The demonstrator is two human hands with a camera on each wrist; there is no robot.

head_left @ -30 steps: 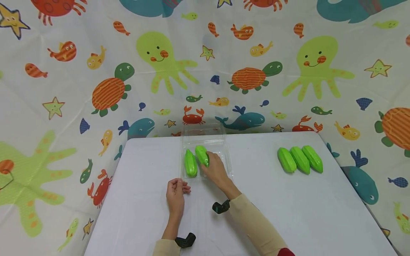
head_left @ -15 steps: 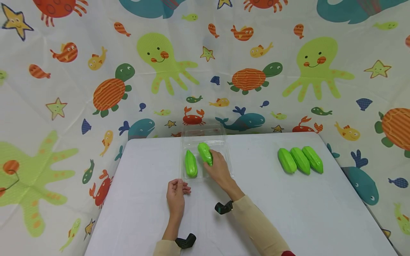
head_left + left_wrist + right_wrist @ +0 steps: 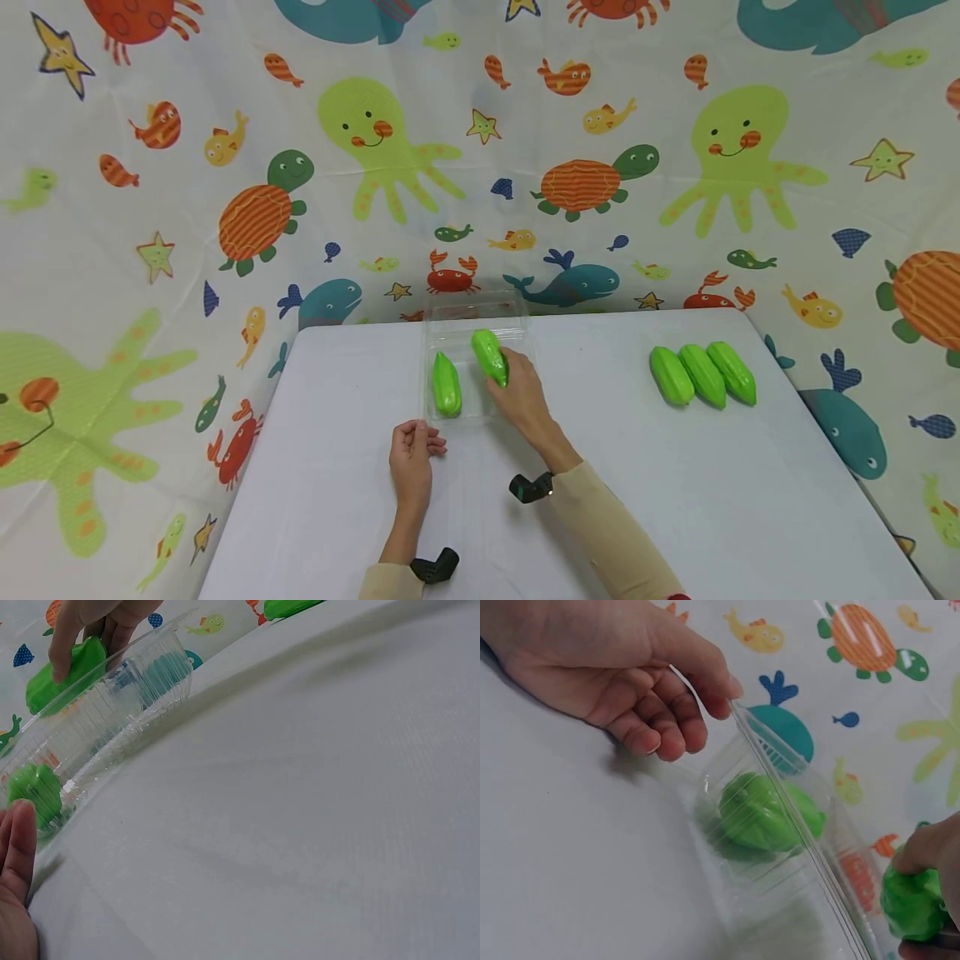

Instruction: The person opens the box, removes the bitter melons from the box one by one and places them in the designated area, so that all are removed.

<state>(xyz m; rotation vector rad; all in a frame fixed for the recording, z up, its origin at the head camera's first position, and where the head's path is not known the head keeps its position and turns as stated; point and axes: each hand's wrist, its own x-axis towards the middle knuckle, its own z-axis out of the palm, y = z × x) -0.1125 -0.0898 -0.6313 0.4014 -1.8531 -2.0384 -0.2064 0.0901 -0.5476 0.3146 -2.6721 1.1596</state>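
My right hand (image 3: 521,396) grips a ridged green star fruit (image 3: 489,354) by its near end, above the right half of a clear plastic clamshell box (image 3: 474,404). A second star fruit (image 3: 447,387) lies inside the box on the left, pointing away from me. My left hand (image 3: 411,458) is at the box's front left corner. In the right wrist view, that hand's thumb and forefinger pinch the corner of the box rim (image 3: 769,766), with the other fingers loosely curled below. The left wrist view shows the held fruit (image 3: 69,675) tilted over the box's upper edge.
Three more green star fruits (image 3: 702,375) lie side by side at the right of the white table (image 3: 600,517). The box's lid (image 3: 477,308) is raised at the back, near a cloth (image 3: 480,192) printed with sea animals. Each wrist carries a small black camera (image 3: 531,487).
My right hand has moved slightly right and away from me with the star fruit, widening the gap to the one in the box. My left hand has stayed in place.
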